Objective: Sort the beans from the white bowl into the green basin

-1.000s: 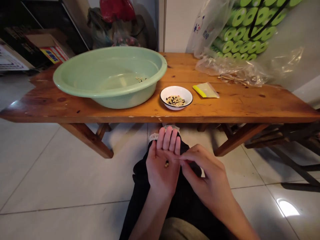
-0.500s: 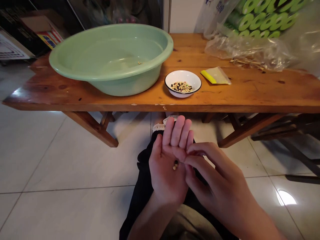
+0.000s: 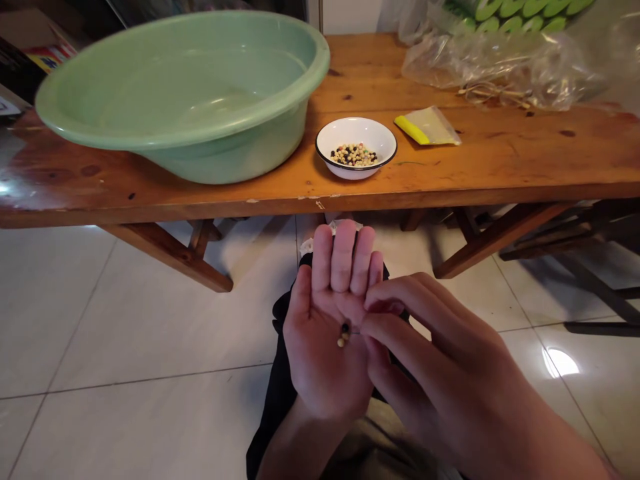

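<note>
My left hand (image 3: 333,333) is palm up with its fingers extended and slightly curled. A few small beads (image 3: 343,335), black and cream, rest on its palm. My right hand (image 3: 425,353) is closed in a pinch at the palm's edge, beside the beads. Whatever its fingertips hold is too small to name; a faint thin line runs from there towards the beads. Beyond the hands, a white bowl (image 3: 356,127) with a dark rim stands on the wooden bench (image 3: 525,157), holding many black, cream and coloured beads (image 3: 354,155).
A large green basin (image 3: 225,157) stands left of the bowl. To the bowl's right lies a small clear packet (image 3: 430,127) with a yellow edge. Crumpled clear plastic (image 3: 500,63) and green rolls (image 3: 530,10) occupy the back right. Tiled floor (image 3: 150,320) shows below.
The view has shifted, so the bench and basin appear higher and nearer. My left fingers are slightly more curled; the beads stay on the palm and my right hand keeps its pinch.
</note>
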Tool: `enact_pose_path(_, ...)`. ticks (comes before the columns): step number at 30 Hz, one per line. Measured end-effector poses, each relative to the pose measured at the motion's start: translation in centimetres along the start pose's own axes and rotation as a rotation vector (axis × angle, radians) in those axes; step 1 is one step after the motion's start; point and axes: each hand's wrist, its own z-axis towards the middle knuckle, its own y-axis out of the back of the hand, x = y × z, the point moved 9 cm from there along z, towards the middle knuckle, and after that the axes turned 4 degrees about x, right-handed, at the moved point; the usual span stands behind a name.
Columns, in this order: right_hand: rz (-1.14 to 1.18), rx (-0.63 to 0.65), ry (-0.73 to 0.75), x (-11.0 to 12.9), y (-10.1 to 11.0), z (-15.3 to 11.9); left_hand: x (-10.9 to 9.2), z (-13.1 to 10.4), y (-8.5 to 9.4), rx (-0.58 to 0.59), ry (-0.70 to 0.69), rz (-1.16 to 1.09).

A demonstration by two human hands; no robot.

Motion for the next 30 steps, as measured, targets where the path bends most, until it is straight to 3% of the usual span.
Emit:
enact_pose_path(5, 0.01, -0.002, -0.039, -0.4, -0.5, 0.0, 0.1, 0.0, 0.4, -0.045, -0.007, -0.007)
enact_pose_path(18, -0.028, -0.031, -0.036, -0.2, -0.5, -0.3, 0.1, 0.2, 0.0, -0.022, -0.042, 0.037)
enact_pose_path(25, 0.011, -0.043, -0.249, -2.1, -0.4, -0.3, 0.2, 0.2, 0.3, -0.014, -0.05, 0.01)
enact_pose_path(30, 0.105, -0.014, -0.16, -2.2, -0.6, -0.1, 0.4, 0.5, 0.9, -0.048, -0.049, -0.014)
